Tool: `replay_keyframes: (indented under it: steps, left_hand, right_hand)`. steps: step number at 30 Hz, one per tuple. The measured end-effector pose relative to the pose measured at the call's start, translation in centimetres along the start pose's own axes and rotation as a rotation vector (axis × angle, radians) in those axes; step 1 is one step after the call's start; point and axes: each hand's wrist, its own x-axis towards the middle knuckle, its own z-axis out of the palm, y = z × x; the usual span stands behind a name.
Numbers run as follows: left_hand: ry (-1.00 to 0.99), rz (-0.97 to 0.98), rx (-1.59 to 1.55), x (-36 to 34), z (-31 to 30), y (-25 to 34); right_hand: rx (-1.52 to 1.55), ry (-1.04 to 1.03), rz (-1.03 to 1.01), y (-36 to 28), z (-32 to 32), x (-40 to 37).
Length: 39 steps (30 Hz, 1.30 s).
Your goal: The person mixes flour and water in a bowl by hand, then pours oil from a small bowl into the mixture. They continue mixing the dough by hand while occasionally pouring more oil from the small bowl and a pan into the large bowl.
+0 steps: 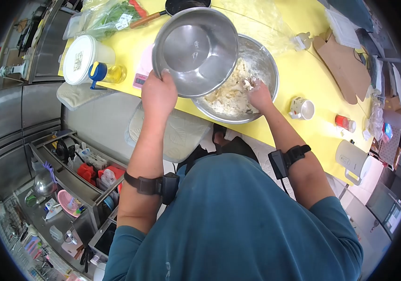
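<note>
My left hand (pixel 159 91) grips the near rim of a steel mixing bowl (pixel 193 49), thumb over the edge. That bowl is tilted, its bare inside facing me, and it overlaps the left part of a second steel bowl (pixel 273 70). Inside the second bowl lies shaggy, floury dough (pixel 228 98). My right hand (pixel 259 95) reaches into it from the right, fingers curled in on some dough, with flour and bits stuck to them. Partly behind the held bowl is a pink kitchen scale (pixel 140 80).
On the yellow table (pixel 298 70) stand a lidded white tub (pixel 82 60), an oil bottle (pixel 111 73), a mug (pixel 302 108), a red-labelled jar (pixel 345 123) and a white pitcher (pixel 351 158). Bagged greens (pixel 114 18) and a pan (pixel 186 4) lie behind. An open drawer (pixel 81 164) is lower left.
</note>
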Motion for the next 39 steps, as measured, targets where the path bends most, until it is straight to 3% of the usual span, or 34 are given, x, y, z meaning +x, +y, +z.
replay_keyframes:
  steps: [3,9,12,21,27,30,31,34,35,39]
  left_hand:
    - [-0.208,-0.441,-0.464,1.2,0.3,-2.9]
    - [-0.388,-0.802,-0.839,2.0,-0.3,-8.1]
    - [-0.407,-0.804,-0.916,2.8,0.2,-10.5]
    - [-0.11,-0.765,-0.979,6.3,4.2,-14.1]
    - [-0.064,-0.799,-0.975,7.2,5.6,-15.0]
    - [-0.207,-0.824,-1.061,6.8,4.9,-15.2]
    - [-0.197,-0.787,-1.075,6.6,5.1,-15.4]
    - [-0.304,-0.769,-1.04,5.6,3.0,-14.8]
    - [-0.344,-0.754,-1.015,5.0,2.3,-14.6]
    - [-0.551,-0.682,-0.927,1.4,1.6,-15.7]
  right_hand:
    - [0.027,0.0,0.01,-0.2,0.0,-0.1]
    - [-0.04,0.03,-0.045,1.4,0.9,0.8]
    - [-0.073,0.01,-0.012,0.9,0.7,0.5]
    - [-0.108,-0.083,0.099,-0.6,-0.1,0.9]
    - [-0.174,-0.1,0.125,-2.1,-0.8,1.4]
    - [-0.305,-0.036,-0.033,-3.8,-1.9,1.9]
    - [-0.327,-0.037,0.056,-5.1,-2.5,2.0]
    - [-0.254,-0.015,-0.012,-3.0,-3.1,4.4]
    - [-0.242,-0.042,-0.028,-6.5,-3.6,3.7]
    - [-0.114,-0.066,-0.01,-6.4,-3.5,6.7]
